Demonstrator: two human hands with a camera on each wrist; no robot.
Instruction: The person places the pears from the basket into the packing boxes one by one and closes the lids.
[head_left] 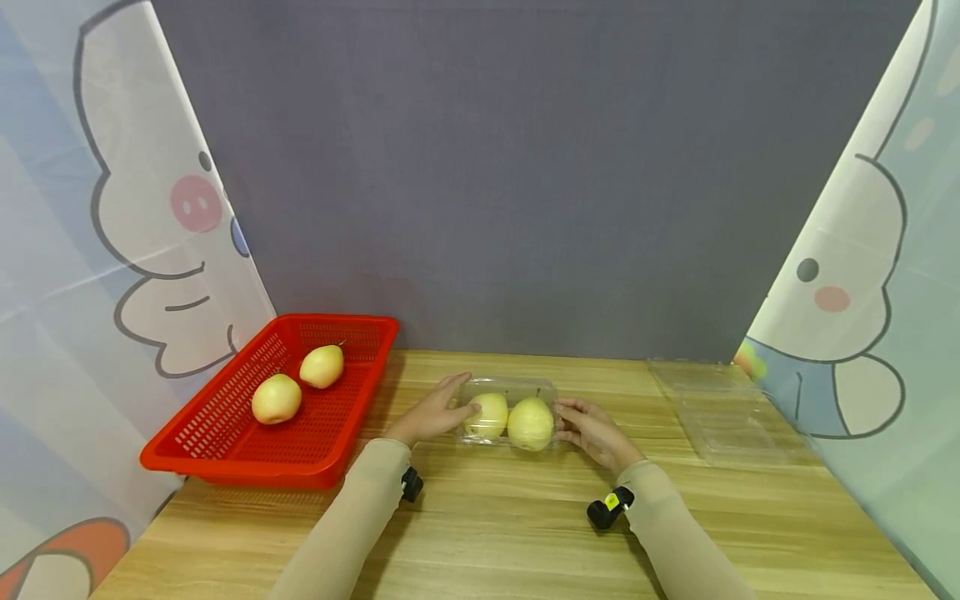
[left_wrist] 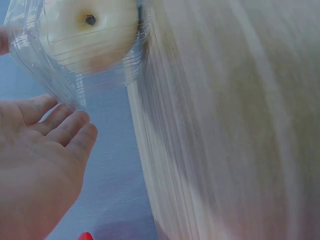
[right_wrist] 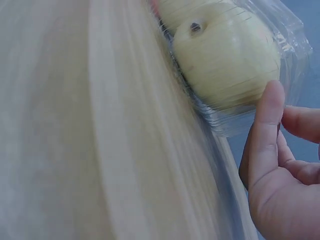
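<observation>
Item: clear plastic clamshell box point(head_left: 510, 412), mid-table on the wooden tabletop point(head_left: 495, 533), holding two yellow pears, the left pear point(head_left: 487, 414) and the right pear point(head_left: 530, 423) side by side.

Your left hand point(head_left: 435, 412): fingers straight, tips at the box's left end; the left wrist view shows them relaxed and spread, just beside the ribbed plastic.

Your right hand point(head_left: 594, 432): fingers loosely bent at the box's right end, thumb point(right_wrist: 266, 120) against the plastic wall. Whether it truly pinches the rim, you cannot tell.

Also present: red plastic basket point(head_left: 225, 450) to your left with two more pears point(head_left: 277, 398) point(head_left: 322, 366); spare clear trays point(head_left: 720, 408) to your right.

Step in hand, by judgement: steadying the filled box from both ends. The next move likely calls for even pressure on both sides so the thin shell does not buckle.
</observation>
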